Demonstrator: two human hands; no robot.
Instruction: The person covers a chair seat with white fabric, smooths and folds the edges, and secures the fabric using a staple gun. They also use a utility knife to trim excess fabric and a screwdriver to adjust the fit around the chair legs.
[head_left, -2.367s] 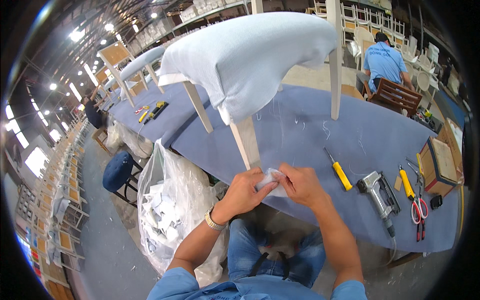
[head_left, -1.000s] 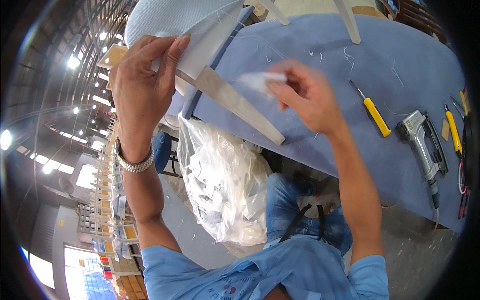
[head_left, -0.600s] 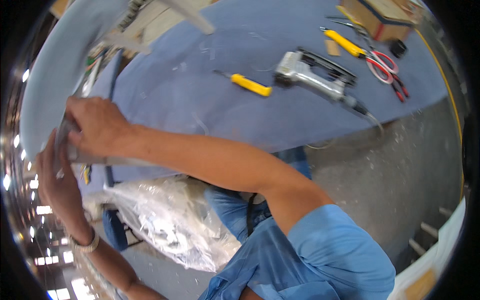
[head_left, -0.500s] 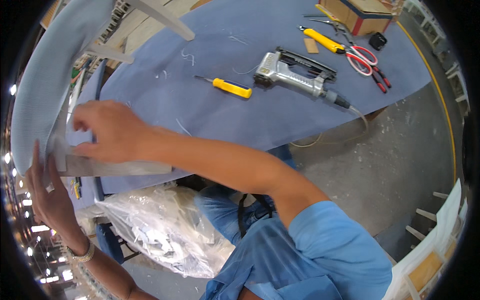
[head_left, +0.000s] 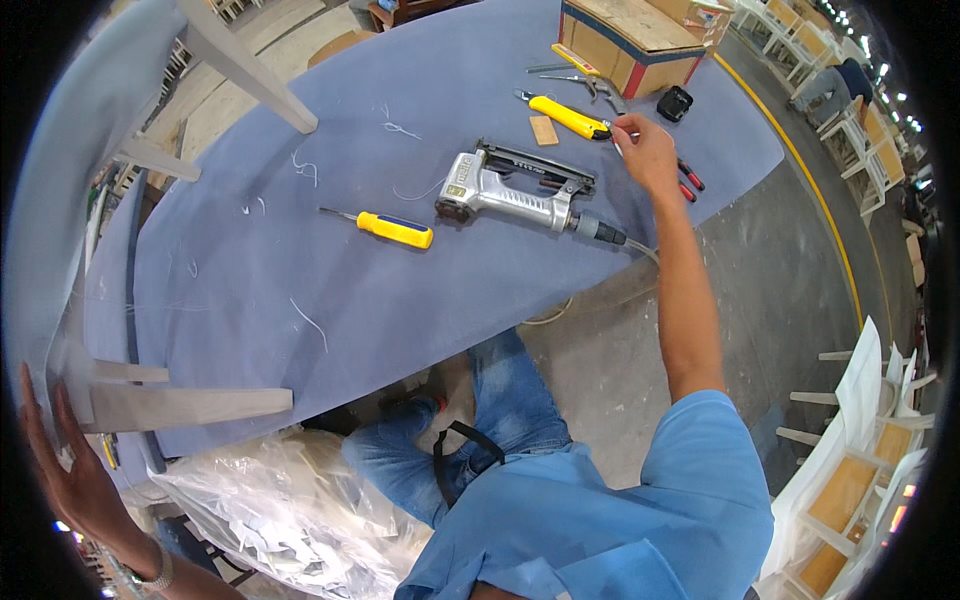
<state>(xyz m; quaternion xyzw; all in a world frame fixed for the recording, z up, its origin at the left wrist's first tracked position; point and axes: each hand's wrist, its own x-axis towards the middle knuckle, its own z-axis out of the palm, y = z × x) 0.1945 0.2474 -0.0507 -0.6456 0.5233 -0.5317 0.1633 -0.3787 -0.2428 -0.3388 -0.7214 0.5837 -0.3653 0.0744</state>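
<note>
the right hand [head_left: 645, 150] is reaching far across the worktop [head_left: 330, 300], its fingers curled and pinched at the red-handled scissors [head_left: 688, 175] lying just past the yellow-handled knife [head_left: 565, 115]; whether it is actually gripping the scissors is hard to tell, since the hand is covering most of them. just beside that hand a silver staple gun [head_left: 515, 190] is lying on its side, with its hose [head_left: 610, 235] trailing off the worktop edge. a small wooden block [head_left: 544, 130] is sitting between the staple gun and the knife, and a screwdriver with a yellow handle [head_left: 385, 226] is lying well to the left of the gun. behind the knife a wooden box [head_left: 635, 35] is standing with a small black object [head_left: 676, 103] near it. the left hand [head_left: 70, 480] is spread open with flat fingers, pressing against the pale padded seat of an upturned chair [head_left: 60, 200] at the left rim of the view, holding nothing closed in its grip; one pale chair leg [head_left: 180, 405] is sticking out just beside it and another [head_left: 245, 65] is slanting above the worktop. loose threads are lying scattered on the blue cover. below the worktop edge a clear plastic bag of scraps [head_left: 290, 520] is sitting next to the person's knees.
</note>
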